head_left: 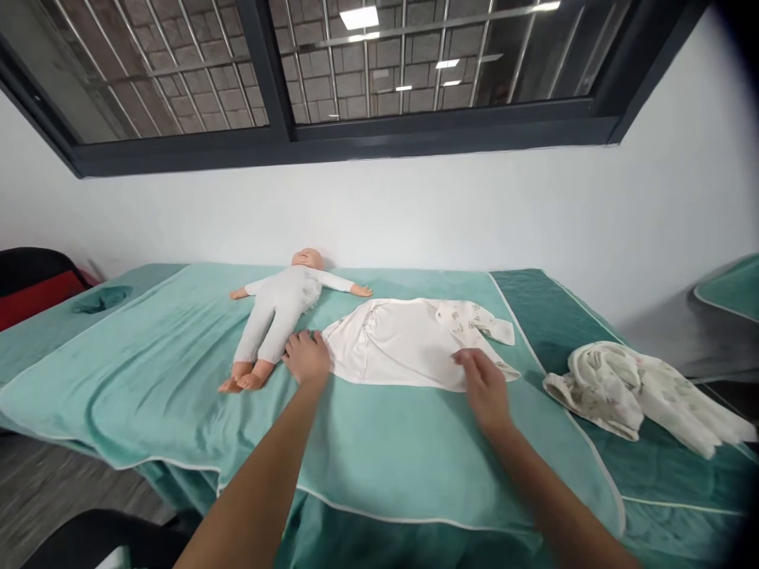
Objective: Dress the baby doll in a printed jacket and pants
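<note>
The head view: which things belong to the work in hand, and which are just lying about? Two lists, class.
Belong to the work:
White garment, spread flat
Left hand, at its left end
Right hand, at its near edge
Green cloth, beneath
Doll, probably, beside the left hand

Apparently just lying about:
Patterned fabric bundle, to the right
Red-and-black object, far left

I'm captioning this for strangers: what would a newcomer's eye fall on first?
Probably the white-clad doll, lying left of centre on the green cover. Next, the pale garment spread out beside it, left hand at its left end, right hand towards its right. Patterned cloth lies bunched at far right.
</note>
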### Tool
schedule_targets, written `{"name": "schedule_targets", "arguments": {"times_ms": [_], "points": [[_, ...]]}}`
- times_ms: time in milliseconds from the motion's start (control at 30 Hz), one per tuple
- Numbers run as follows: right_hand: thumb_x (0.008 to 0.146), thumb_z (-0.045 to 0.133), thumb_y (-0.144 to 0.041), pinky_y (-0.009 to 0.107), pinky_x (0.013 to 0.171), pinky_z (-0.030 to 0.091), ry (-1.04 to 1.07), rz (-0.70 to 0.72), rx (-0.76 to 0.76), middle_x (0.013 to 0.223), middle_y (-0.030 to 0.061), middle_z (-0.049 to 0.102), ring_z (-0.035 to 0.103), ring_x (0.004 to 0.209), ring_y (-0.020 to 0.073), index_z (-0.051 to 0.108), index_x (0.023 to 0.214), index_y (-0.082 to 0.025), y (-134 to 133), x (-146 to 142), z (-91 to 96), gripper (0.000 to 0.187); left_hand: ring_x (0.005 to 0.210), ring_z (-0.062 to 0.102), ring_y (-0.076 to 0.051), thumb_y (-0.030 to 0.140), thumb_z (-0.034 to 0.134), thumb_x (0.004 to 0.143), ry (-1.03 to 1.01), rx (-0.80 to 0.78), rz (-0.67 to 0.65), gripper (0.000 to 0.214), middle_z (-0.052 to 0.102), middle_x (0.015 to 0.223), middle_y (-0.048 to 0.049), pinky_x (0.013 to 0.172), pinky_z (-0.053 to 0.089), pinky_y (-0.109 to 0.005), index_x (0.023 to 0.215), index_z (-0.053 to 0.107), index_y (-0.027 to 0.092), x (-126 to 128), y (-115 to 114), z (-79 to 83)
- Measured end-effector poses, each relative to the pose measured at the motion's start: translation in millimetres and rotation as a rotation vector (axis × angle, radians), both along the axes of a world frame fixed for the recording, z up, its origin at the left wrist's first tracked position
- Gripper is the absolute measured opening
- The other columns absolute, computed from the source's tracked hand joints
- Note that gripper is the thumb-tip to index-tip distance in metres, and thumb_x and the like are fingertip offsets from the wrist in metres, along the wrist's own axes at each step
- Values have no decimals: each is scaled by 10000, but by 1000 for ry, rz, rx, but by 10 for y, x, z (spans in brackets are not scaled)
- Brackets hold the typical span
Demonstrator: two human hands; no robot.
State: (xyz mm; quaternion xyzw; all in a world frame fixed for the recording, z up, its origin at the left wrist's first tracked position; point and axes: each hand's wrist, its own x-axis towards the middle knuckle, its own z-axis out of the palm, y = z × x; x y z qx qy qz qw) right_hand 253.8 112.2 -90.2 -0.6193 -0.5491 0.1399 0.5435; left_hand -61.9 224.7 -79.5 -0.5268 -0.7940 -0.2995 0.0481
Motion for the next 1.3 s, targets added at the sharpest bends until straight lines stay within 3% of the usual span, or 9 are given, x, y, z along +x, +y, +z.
{"name": "schedule_targets", "arguments": {"times_ms": [133,300,433,633,767,933,1033,1133,1300], "points": [[885,519,-438,393,874,452,-169,-274,18,1054,136,661,593,975,268,638,1040,-154,456,619,-37,345,1152,543,-365,411,513,911,-10,-34,-116,281,656,1168,-145,950,401,-501,936,679,187,-141,160,-1],[823,594,-448,486,892,420,-459,-419,-301,1227,184,609,531,1081,357,637,1166,-162,725,1078,-229,448,964,634,-267,405,419,966,-62,-5,-192,290,696,1044,-110,804,457,-365,990,617,194,-238,339,11],[841,518,-304,424,894,433,-486,-336,-134,1184,124,635,555,1028,289,677,1030,-193,702,1122,-281,271,885,649,-284,437,354,984,-100,32,-154,349,701,949,-119,724,450,-360,1051,578,179,-280,517,17],[830,434,-120,526,987,390,-466,-587,153,1329,140,564,500,1212,343,688,971,-183,636,1199,-132,298,870,657,-311,471,382,965,-119,52,-124,349,703,933,-129,713,453,-378,1042,578,192,-270,639,6],[765,424,-33,525,1016,408,-451,-459,223,1275,152,591,534,1207,335,686,959,-170,549,1111,-138,353,896,663,-310,451,402,959,-142,56,-112,327,711,974,-127,733,470,-386,1062,582,199,-254,636,2],[890,467,-106,452,1056,424,-617,-194,265,1286,86,620,549,1226,268,644,1078,-220,502,832,-132,281,1005,648,-314,377,459,932,-156,120,-175,251,700,1102,-118,828,489,-429,1061,595,210,-258,642,-25],[949,476,-200,472,1081,402,-763,-23,218,1328,96,610,509,1290,282,601,1190,-215,491,674,-147,272,1163,583,-302,293,463,928,-55,294,-350,192,662,1201,-134,976,449,-447,991,612,190,-249,530,-27],[966,516,-322,497,1071,386,-844,-11,145,1391,109,567,478,1315,316,563,1264,-207,425,554,-170,323,1182,554,-276,248,470,932,111,400,-565,163,663,1171,-123,1039,407,-453,903,619,188,-188,217,-3],[969,531,-289,417,920,430,-816,59,180,1147,85,669,584,1071,268,634,1033,-208,184,323,-107,146,1227,525,-260,230,492,939,349,202,-960,162,663,1206,-71,988,423,-435,890,645,207,0,-417,29]]}}
